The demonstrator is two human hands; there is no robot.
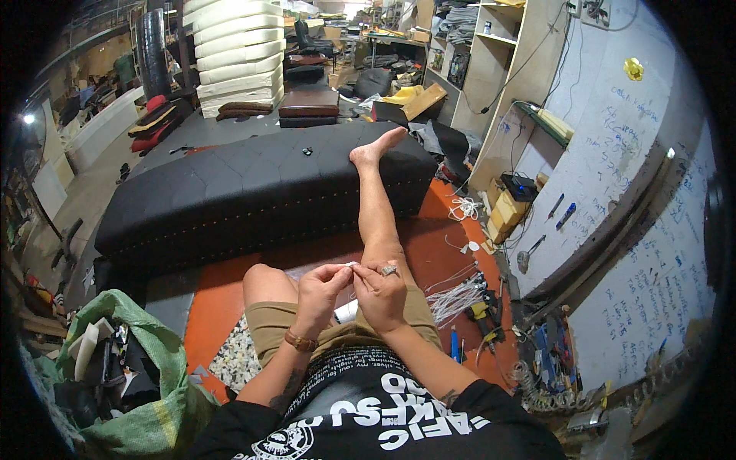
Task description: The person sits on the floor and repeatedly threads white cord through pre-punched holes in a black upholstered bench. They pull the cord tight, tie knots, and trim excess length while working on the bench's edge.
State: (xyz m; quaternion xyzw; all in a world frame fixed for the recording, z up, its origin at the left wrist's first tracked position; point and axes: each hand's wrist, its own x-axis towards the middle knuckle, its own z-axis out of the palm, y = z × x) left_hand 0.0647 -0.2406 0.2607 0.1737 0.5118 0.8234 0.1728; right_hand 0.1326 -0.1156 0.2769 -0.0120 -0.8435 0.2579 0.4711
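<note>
Both hands meet over my lap. My left hand (320, 295) pinches a small white piece (352, 265), perhaps thread or cord, too small to make out. My right hand (381, 299), with a ring on one finger, is closed at the same piece, fingertips touching those of the left. Below and between the hands a white cylinder, maybe a spool (347, 312), rests against my shorts, partly hidden. On the floor to the right lies a bundle of white cords (458, 300). My stretched leg rests on a long black tufted upholstered bench (253, 192) in front of me.
A green woven sack (172, 414) full of black scraps stands at the left. On the right are a yellow-and-black tool (483, 310), a blue pen-like tool (455, 345) and a coiled hose (552, 395) by the wall. Stacked cream foam blocks (238, 57) rise behind the bench.
</note>
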